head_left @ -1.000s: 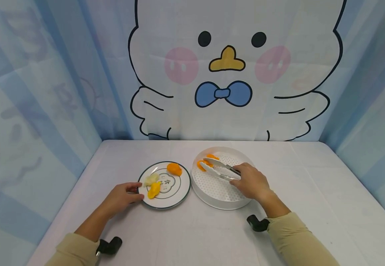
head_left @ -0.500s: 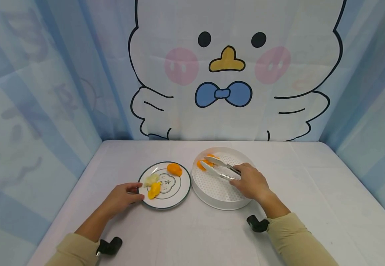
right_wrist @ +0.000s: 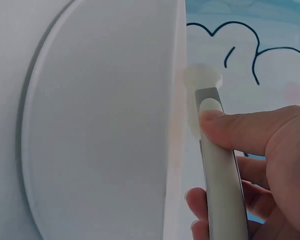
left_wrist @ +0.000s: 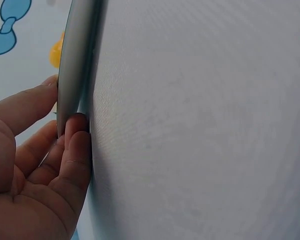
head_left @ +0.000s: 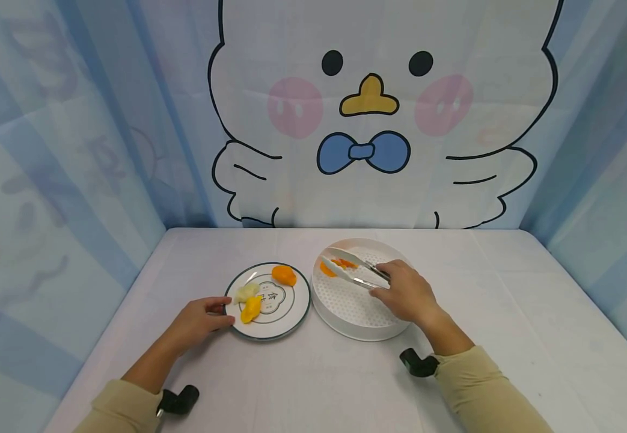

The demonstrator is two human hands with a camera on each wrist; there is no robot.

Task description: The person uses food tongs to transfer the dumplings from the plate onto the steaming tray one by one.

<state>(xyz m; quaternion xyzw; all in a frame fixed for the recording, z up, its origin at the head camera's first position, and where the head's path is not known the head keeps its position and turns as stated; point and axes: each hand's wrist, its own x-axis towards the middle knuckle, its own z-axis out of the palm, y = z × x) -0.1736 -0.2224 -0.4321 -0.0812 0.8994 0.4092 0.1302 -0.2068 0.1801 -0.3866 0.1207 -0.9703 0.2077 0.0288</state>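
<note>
In the head view my left hand (head_left: pixel 199 322) holds the left rim of a white plate (head_left: pixel 286 316) with a dark edge line. The left wrist view shows the thumb above the plate rim (left_wrist: pixel 75 55) and fingers beneath. An orange piece (head_left: pixel 284 276), a yellow piece (head_left: pixel 250 309) and a pale piece (head_left: pixel 246 292) lie on it. My right hand (head_left: pixel 407 291) grips white-tipped metal tongs (head_left: pixel 341 273), their arms spread over a round white perforated tray (head_left: pixel 356 310). Orange pieces (head_left: pixel 328 270) lie in the tray near the tips; whether the tips touch them I cannot tell.
Plate and tray stand side by side, almost touching, on a white-covered table (head_left: pixel 313 385). A printed curtain (head_left: pixel 367 198) hangs behind the table's far edge, and blue curtains (head_left: pixel 75 180) flank it. Each wrist carries a black device (head_left: pixel 419 364).
The right hand and tongs have shifted slightly left and away from me, and the tong tips now stand a little farther apart. The left hand and plate have stayed still.
</note>
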